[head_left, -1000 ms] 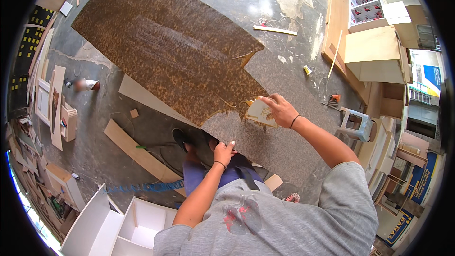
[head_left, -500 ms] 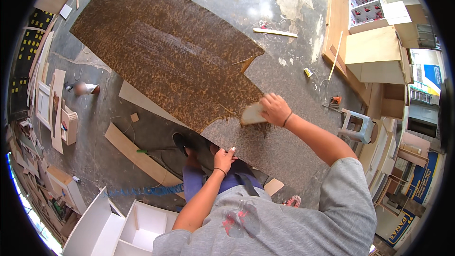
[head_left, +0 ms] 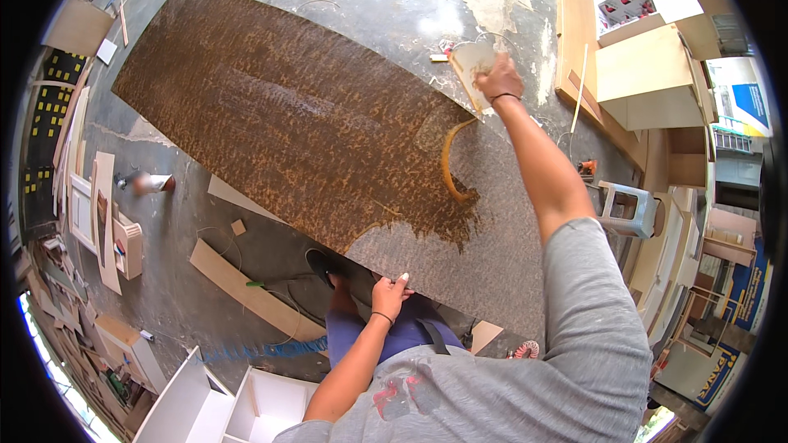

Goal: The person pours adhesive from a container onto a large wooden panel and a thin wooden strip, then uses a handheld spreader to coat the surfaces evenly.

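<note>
A long sheet (head_left: 279, 123) stretches before me, mostly coated in brown, streaky glue. Its bare speckled grey part (head_left: 427, 271) lies closest to me and to the right. My right hand (head_left: 501, 82) reaches out to the far edge, closed on a pale flat spreader (head_left: 472, 70) that is tilted up there. A thick yellowish ridge of glue (head_left: 448, 160) curves across the sheet just below the spreader. At the near edge, my left hand (head_left: 392, 295) grips the sheet, its thumb on top; the other fingers are partly hidden.
White cabinet boxes (head_left: 263, 402) stand at lower left. A pale stool (head_left: 628, 207) and wooden cabinets (head_left: 636, 74) are on the right. A wood strip (head_left: 250, 291) and a cable lie on the floor left of my legs. A bottle (head_left: 148, 184) stands farther left.
My right hand has swept the spreader away from me to the far edge, leaving a curved glue ridge and coating more of the speckled surface. My left hand stays at the near edge.
</note>
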Available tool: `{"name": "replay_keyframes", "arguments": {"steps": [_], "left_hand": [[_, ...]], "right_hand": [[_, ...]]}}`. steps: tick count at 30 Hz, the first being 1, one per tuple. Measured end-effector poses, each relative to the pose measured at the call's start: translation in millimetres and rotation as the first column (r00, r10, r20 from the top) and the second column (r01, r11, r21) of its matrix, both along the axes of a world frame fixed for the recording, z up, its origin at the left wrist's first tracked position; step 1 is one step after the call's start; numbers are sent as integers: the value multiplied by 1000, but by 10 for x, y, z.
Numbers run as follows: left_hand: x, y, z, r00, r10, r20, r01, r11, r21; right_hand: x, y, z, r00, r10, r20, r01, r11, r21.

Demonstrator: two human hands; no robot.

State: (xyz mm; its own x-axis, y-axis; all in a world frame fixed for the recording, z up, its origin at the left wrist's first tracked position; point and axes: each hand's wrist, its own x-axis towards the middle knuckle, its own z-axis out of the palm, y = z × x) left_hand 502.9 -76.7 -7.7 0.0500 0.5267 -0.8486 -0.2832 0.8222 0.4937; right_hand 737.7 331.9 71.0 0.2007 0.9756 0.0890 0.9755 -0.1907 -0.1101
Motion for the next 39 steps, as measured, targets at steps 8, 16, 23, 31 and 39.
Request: {"name": "replay_keyframes", "arguments": {"steps": [8, 16, 23, 31, 39], "left_hand": [[5, -13, 34, 999, 31, 31, -31, 999, -10], [1, -58, 36, 998, 69, 5, -69, 998, 7], [-5, -67, 49, 998, 55, -19, -55, 998, -5], [-5, -11, 84, 999, 32, 2, -32, 999, -10], [35, 8, 27, 1000, 9, -19, -10, 1000, -24]], "right_hand": [[114, -1697, 65, 885, 245, -397, -386, 862, -329], [51, -2321, 243, 909, 311, -278, -386, 880, -277], [-72, -1776, -93, 926, 353, -132, -361, 931, -44], [685, -501, 17, 993, -118, -33, 116, 992, -41], [456, -2619, 158, 919, 318, -234, -350, 930, -110]]}}
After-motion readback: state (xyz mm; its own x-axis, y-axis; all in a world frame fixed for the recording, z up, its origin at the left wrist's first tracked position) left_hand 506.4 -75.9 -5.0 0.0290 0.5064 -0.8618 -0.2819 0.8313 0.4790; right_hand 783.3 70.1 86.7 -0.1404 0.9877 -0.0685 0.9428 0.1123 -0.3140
